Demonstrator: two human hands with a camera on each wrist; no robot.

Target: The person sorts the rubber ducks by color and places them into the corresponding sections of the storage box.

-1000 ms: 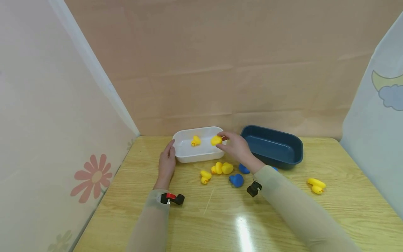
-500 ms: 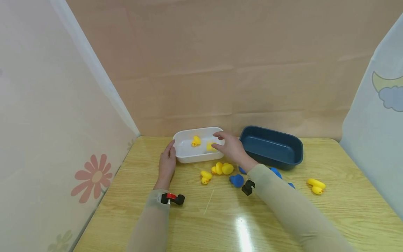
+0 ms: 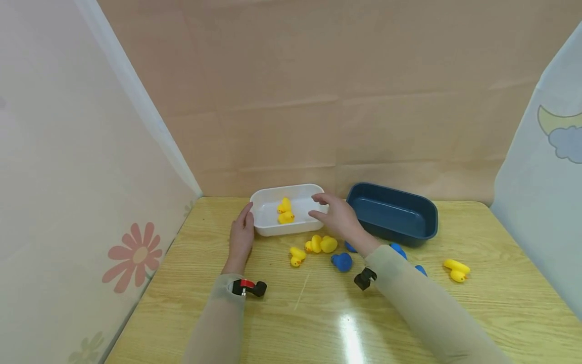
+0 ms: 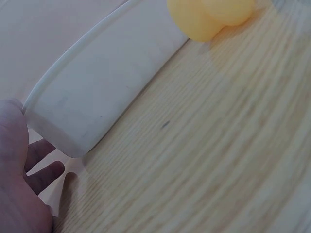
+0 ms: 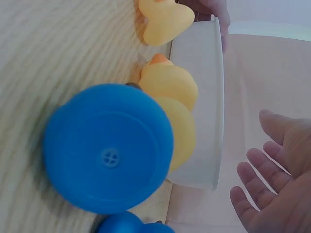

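Note:
Two yellow rubber ducks [image 3: 286, 218] lie side by side inside the white basin [image 3: 268, 230]. Against the basin's left end rests my left hand [image 3: 241, 235], its fingers fairly straight along the outside; in the left wrist view the thumb is at the rim. My right hand [image 3: 337, 216] hovers over the right end of the basin with thumb and fingers spread apart and nothing between them. In front of the basin, more yellow rubber ducks [image 3: 297, 256] lie on the table. Beside them is a blue rubber duck [image 3: 342, 262], whose round base looms large in the right wrist view.
A dark blue basin [image 3: 427, 235] stands to the right of the white one. More blue ducks [image 3: 420, 270] are partly hidden by the right forearm. One yellow duck [image 3: 457, 270] lies far right on the wooden table [image 3: 282, 323]. Cloth walls [image 3: 318, 126] enclose the back and sides.
My right hand let go of a yellow rubber duck in the white basin; the duck now lies farther left, by the other one. The left hand stays at the basin's end.

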